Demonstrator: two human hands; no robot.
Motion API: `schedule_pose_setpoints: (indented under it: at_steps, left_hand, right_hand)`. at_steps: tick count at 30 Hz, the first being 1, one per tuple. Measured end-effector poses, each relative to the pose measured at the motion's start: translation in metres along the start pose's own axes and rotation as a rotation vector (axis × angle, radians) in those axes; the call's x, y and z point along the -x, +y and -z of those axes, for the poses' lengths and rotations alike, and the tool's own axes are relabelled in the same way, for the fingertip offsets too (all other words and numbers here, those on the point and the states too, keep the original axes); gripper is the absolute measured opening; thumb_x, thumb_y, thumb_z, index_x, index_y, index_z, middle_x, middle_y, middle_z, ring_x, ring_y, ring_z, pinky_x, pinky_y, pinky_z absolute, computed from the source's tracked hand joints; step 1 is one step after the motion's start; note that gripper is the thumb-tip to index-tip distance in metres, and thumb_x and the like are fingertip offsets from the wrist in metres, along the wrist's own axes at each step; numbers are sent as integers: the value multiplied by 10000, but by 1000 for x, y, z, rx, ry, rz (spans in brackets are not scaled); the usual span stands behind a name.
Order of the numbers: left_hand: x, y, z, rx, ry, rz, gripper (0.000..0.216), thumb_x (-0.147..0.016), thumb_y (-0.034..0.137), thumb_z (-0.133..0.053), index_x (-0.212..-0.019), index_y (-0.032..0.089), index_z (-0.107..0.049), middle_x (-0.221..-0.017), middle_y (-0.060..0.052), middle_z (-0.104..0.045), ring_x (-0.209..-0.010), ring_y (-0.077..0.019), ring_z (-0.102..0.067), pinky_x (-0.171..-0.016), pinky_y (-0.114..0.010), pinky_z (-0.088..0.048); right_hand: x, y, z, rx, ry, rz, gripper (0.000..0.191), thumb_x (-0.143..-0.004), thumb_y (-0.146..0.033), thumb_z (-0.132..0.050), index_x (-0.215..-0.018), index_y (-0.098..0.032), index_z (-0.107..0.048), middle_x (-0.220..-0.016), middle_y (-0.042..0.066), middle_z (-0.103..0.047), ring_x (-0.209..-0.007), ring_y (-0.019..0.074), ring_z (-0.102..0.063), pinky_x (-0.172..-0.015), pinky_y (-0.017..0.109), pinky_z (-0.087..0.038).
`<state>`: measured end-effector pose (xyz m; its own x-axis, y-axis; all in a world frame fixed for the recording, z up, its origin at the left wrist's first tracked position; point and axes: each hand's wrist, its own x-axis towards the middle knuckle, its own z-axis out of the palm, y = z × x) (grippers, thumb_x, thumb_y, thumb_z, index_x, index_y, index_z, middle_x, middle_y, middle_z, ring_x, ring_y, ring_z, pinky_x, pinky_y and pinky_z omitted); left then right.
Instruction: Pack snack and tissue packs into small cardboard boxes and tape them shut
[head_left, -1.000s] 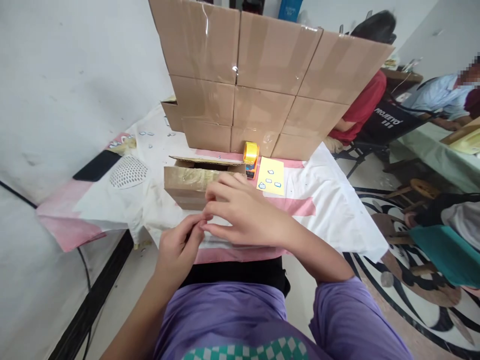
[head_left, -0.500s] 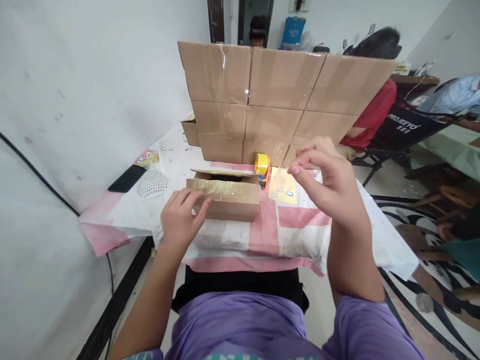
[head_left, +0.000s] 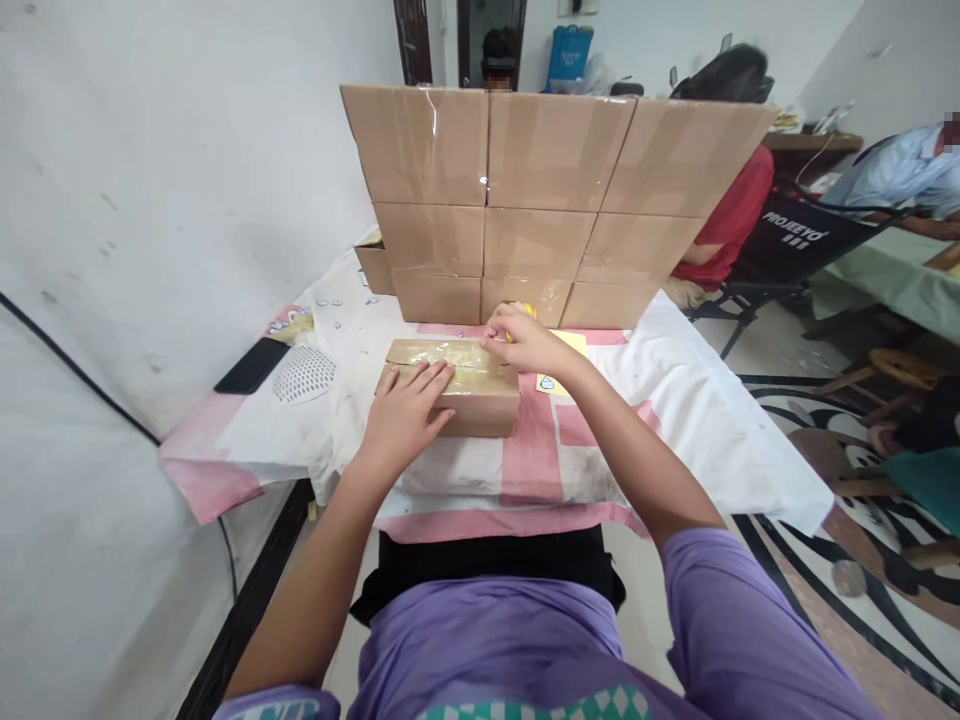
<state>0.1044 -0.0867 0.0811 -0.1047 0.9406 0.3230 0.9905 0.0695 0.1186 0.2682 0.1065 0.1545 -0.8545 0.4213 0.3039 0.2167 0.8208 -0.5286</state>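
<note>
A small cardboard box (head_left: 480, 415) lies on the cloth-covered table in front of me, its top flaps folded down and shiny tape across them. My left hand (head_left: 411, 410) rests on the box's top left part, fingers stretched out flat and thumb at the front edge. At the far right of the top, my right hand (head_left: 529, 345) is closed with fingers pinched together; what they hold, if anything, is too small to make out. Behind that hand shows a bit of a yellow tape roll (head_left: 531, 310), mostly hidden. A yellow sheet (head_left: 576, 344) lies partly under my right forearm.
A wall of stacked cardboard boxes (head_left: 559, 150) stands at the table's back. On the left lie a black phone-like slab (head_left: 251, 366) and a white perforated piece (head_left: 304, 374). A white wall borders the left. A person in red (head_left: 739, 220) sits behind the boxes at right.
The box's raised flap has come down flat. My right hand has moved left and down from the air to the box top. My left hand has slid right onto the top.
</note>
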Motion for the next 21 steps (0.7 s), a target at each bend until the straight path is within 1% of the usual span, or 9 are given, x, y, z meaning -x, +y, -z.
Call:
schedule_pose_setpoints:
  at_steps: [3,6,9,12,14,17,18,19,21]
  left_hand:
    - [1,1,1,-10,-8,0,576,-1013,340,-575,-1570,217,-492,-1638,-94,-475,-1543,-337,-417,-1260,-580,-281]
    - [2,8,4,-23,-11,12,612,-1009,347,-586,-1595,233,-453,-1617,-97,-506,-1529,-346,-436,-1250,-599,-295]
    - [-2,21,3,-42,49,24,710,-985,421,-630,-1631,248,-393,-1614,-129,-506,-1506,-393,-456,-1222,-644,-313]
    - [-14,34,-8,9,124,-136,509,-1015,360,-588,-1514,265,-563,-1588,-95,-546,-1461,-344,-521,-1172,-549,-405]
    - [-21,38,-20,72,191,-240,370,-1050,271,-514,-1385,261,-672,-1461,-51,-670,-1353,-266,-626,-1075,-448,-472]
    - [-23,38,-34,105,339,-297,315,-1057,236,-514,-1297,245,-716,-1314,-14,-759,-1222,-222,-700,-989,-401,-478]
    - [-22,37,-37,103,376,-316,303,-1050,234,-535,-1294,240,-715,-1312,-10,-760,-1215,-220,-702,-989,-397,-471]
    - [-20,37,-38,103,407,-328,297,-1043,228,-553,-1294,237,-712,-1314,-6,-759,-1211,-218,-703,-992,-393,-464]
    - [-17,36,-39,107,441,-335,296,-1030,216,-578,-1299,232,-703,-1321,-5,-756,-1208,-216,-702,-997,-389,-455]
  right_hand:
    - [-7,18,-17,226,-60,-109,198,-933,-265,-624,-755,-184,-595,-958,90,-577,-1007,269,-484,-919,413,-383]
    - [-7,24,-20,237,-106,-97,180,-935,-306,-637,-805,-186,-602,-988,94,-580,-1018,278,-499,-907,397,-392]
    - [-3,24,-18,192,-135,-77,163,-932,-308,-635,-824,-191,-597,-987,81,-575,-1022,270,-522,-914,386,-418]
    - [-1,28,-22,143,-107,-85,170,-943,-346,-630,-868,-193,-621,-1083,97,-571,-1098,278,-541,-943,400,-456]
    - [-3,37,-27,149,-4,-143,242,-902,-418,-706,-966,-193,-644,-1248,128,-528,-1208,314,-525,-997,445,-469]
    - [-12,68,-26,255,287,-248,660,-729,-460,-888,-1251,-188,-592,-1433,182,-416,-1338,408,-448,-1072,559,-447]
    - [-14,83,-22,290,382,-263,714,-721,-439,-897,-1302,-183,-570,-1445,192,-413,-1347,421,-438,-1082,585,-438]
    - [-14,100,-16,305,450,-275,652,-761,-409,-866,-1300,-178,-581,-1431,192,-439,-1338,414,-447,-1089,591,-434]
    - [-5,135,-2,280,488,-320,335,-883,-323,-721,-1170,-161,-664,-1303,173,-557,-1266,367,-509,-1090,563,-443]
